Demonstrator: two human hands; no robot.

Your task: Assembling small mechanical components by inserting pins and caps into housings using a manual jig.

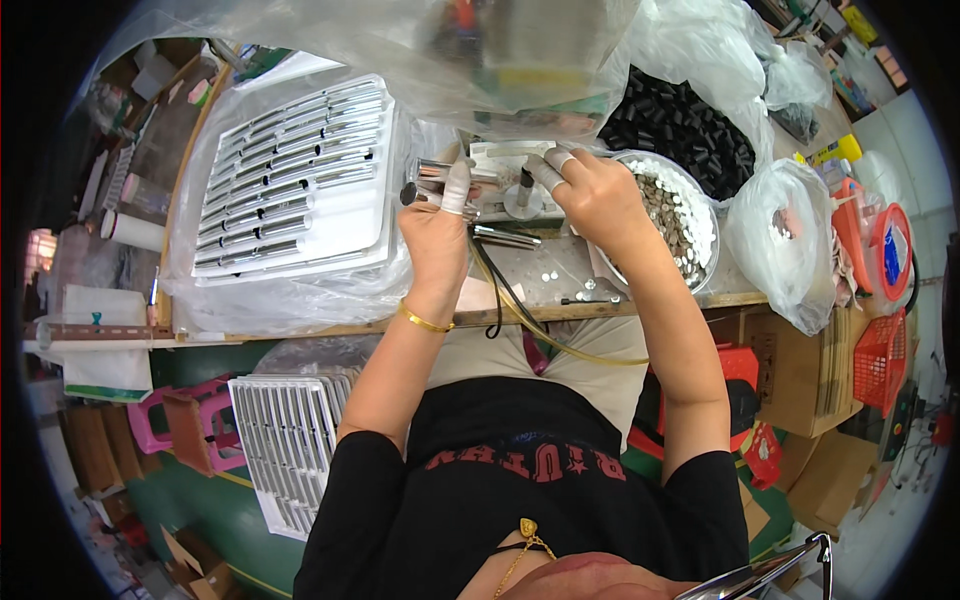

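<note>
My left hand (437, 235) is closed around a few shiny chrome tubes (432, 170), some with dark ends. White finger covers show on both hands. My right hand (600, 200) has its fingers pinched together at a small black piece (527, 177). This piece stands over a small round clear-looking base (522, 203) between my hands. More chrome tubes (505, 236) lie on the bench just below my left hand. Right beside my right hand is a round white tub (712, 235) of small silvery discs. What lies under my right fingertips is partly hidden.
A white tray (385, 215) of chrome tubes sits on plastic wrap at left. Small black cylinders (680, 130) are heaped at the back right, near a clear plastic bag (785, 245). Loose discs and a thin dark tool (590, 301) lie near the bench edge (740, 298). A yellowish hose (570, 350) hangs down.
</note>
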